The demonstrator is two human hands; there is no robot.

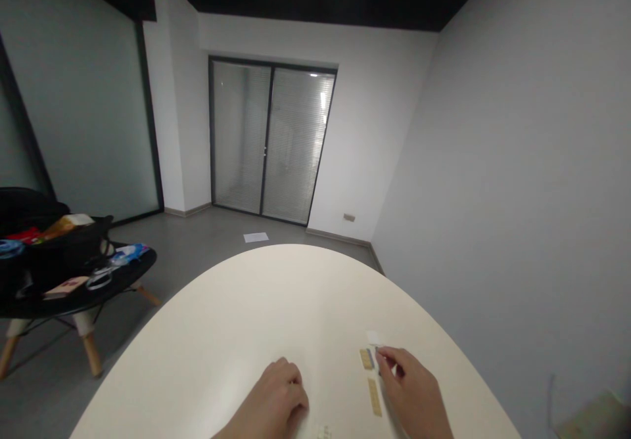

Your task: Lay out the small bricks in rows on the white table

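Note:
My right hand reaches in over the right part of the round cream table. Its thumb and forefinger are pinched together beside a small tan studded piece with a blue-grey edge; a tiny dark bit shows at the fingertips, too small to name. A white flat piece lies just beyond the fingers. Nearer to me is a flat tan strip, left of the right palm. My left hand rests on the table with its fingers curled under, hiding whatever may be inside. Small cream pieces show at the bottom edge.
On the left stands a black chair with wooden legs, carrying a dark bag, a small book or box and a white cable. A white sheet lies on the floor beyond the table. A wall runs along the right.

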